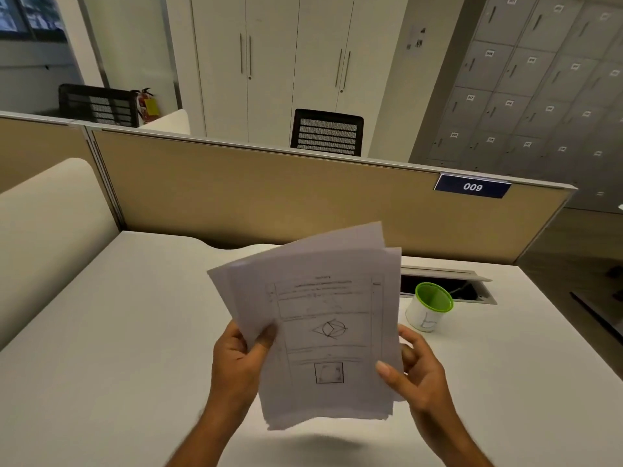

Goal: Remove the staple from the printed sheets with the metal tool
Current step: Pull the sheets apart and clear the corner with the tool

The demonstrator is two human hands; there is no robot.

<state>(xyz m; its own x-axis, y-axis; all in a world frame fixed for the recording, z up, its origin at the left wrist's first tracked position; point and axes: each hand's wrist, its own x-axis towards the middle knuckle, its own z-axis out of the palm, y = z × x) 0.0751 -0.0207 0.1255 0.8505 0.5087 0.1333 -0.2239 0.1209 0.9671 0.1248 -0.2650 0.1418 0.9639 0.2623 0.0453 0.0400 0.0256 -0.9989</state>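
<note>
Apparently the staple is already out, because in the head view the printed sheets (323, 328) fan apart at their top corners; no staple and no metal tool can be seen, so this is only my judgement. Both hands hold the sheets above the desk (118, 332). The left hand (241, 355) is closed on their left edge, thumb in front. The right hand (413, 369) pinches the right edge. Beyond the right hand stands a green-rimmed cup (428, 306); its inside looks empty.
</note>
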